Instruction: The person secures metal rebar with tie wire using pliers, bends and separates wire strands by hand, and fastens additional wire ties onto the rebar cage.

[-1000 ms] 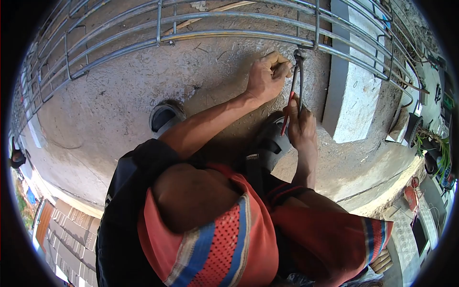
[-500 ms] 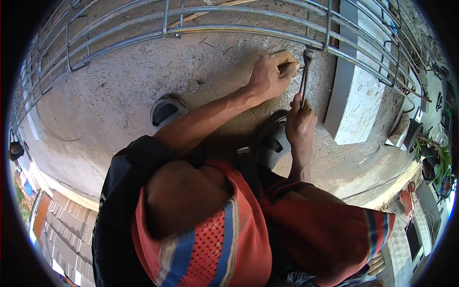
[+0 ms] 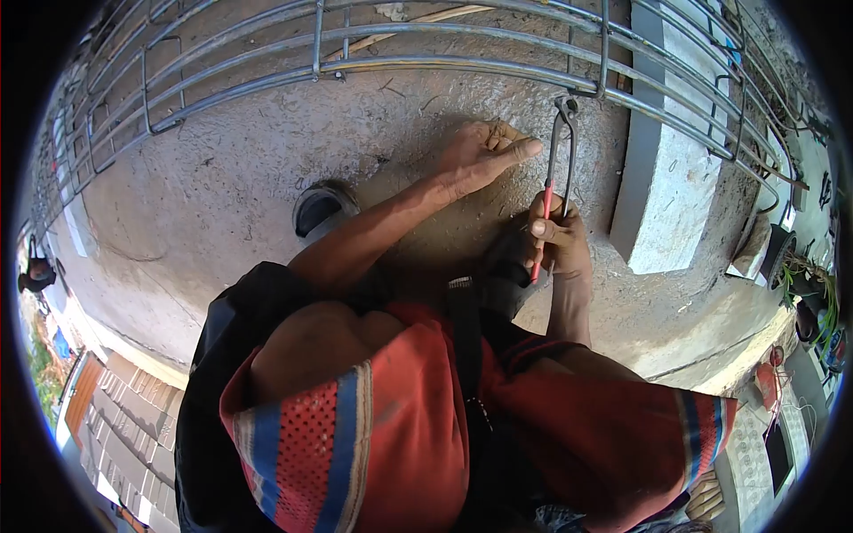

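Observation:
My right hand grips a pair of long-handled pincers with red on one handle. Their jaws point away from me, just below the lowest bar of a steel rebar cage, and the handles are somewhat apart. To the left, my left hand is closed with its thumb stretched toward the pincers. Thin strands that look like wire show at its curled fingers; most of what it holds is hidden. Neither hand touches the cage.
A pale rectangular block stands right of the pincers, under the cage. Short wire bits lie scattered on the concrete floor. My sandalled feet are below the hands. A potted plant is at the far right.
My left hand has drawn back to the left, away from the pincers. The pincers have turned and their handles have spread, with the red grip now showing.

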Motion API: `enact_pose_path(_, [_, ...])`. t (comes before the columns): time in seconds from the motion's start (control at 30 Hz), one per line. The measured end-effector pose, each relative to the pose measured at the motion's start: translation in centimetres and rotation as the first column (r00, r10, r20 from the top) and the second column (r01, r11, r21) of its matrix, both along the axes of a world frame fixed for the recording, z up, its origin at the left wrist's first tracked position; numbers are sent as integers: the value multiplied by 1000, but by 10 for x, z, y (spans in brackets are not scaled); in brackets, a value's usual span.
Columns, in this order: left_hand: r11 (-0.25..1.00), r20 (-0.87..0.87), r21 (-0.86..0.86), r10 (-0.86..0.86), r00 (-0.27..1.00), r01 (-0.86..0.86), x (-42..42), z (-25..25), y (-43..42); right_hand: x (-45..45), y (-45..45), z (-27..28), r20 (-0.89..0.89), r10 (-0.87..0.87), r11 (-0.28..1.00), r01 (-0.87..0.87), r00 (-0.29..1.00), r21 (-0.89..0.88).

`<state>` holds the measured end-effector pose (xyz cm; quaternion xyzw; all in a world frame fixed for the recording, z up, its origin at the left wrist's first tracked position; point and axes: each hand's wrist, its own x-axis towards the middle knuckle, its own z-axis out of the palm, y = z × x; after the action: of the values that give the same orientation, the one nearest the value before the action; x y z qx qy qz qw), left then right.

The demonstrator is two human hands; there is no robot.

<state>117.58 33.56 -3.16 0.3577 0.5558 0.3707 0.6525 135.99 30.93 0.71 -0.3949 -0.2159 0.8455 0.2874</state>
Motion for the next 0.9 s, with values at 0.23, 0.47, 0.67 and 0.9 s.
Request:
enact_pose_path(0.23, [998, -102, 16, 58, 993, -57, -8, -2, -9, -8, -10, 2, 781, -334, 762, -337, 528, 553])
enact_pose_path(0.47, [993, -193, 96, 85, 978, -67, -32, 8, -22, -5, -6, 5, 421, -98, 982, 18, 902, 189])
enact_pose_path(0.67, [975, 61, -117, 199, 978, -191, -56, 24, -35, -14, -6, -34, -871, -363, 919, -26, 333, -393])
enact_pose_path(0.9, [980, -211, -15, 190, 959, -198, -105, 25, -75, 3, -10, -14, 75, -208, 966, 193, 975, 172])
